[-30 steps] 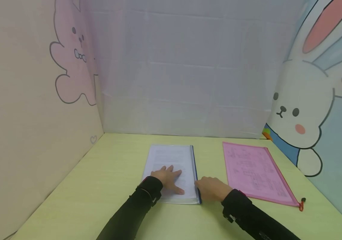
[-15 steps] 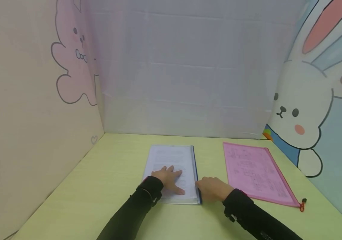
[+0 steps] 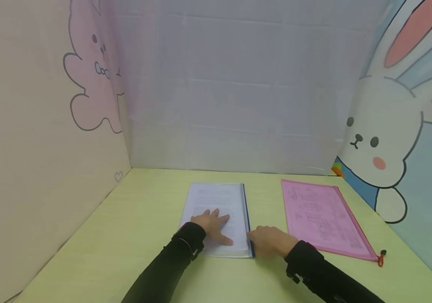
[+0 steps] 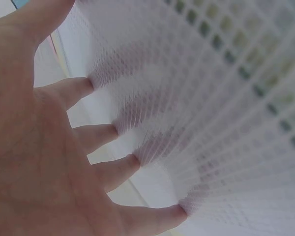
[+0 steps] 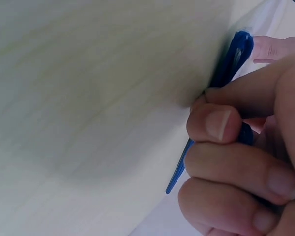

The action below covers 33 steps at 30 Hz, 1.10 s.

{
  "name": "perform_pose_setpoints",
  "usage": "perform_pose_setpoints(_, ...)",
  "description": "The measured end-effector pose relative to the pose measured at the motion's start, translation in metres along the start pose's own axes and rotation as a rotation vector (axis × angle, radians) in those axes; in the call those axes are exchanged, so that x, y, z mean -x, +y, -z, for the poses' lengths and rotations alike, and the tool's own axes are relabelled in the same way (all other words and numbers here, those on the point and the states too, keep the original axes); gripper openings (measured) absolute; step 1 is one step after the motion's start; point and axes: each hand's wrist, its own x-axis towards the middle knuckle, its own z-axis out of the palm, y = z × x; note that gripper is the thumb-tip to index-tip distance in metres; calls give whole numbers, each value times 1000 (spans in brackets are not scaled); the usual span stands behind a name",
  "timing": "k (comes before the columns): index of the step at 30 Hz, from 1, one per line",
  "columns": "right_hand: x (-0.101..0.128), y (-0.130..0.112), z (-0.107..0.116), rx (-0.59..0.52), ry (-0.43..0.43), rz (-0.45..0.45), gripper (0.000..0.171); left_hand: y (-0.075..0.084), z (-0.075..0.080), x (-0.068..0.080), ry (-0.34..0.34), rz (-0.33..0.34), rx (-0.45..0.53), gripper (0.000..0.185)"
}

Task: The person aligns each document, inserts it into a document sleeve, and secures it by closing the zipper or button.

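Our left hand (image 3: 213, 226) presses flat, fingers spread, on the clear document pouch (image 3: 219, 202), while our right hand (image 3: 270, 241) beside it pinches its blue zipper edge (image 3: 247, 219).

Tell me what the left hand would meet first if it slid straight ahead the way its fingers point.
Probably nothing but more of the clear file pouch under the left hand; beyond that, bare table, then the back wall.

From where I stand nothing can be read: the sheet in the clear folder (image 3: 219, 210) carries lines of print and the pink folder (image 3: 322, 216) shows printed diagrams, but both are too small and blurred to make out.
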Motion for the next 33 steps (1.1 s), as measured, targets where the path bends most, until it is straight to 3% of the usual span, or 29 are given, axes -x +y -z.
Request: perform_pose_setpoints(33,14,1,4,-26,11,55,7,4,9,4,-14,8,-11,88)
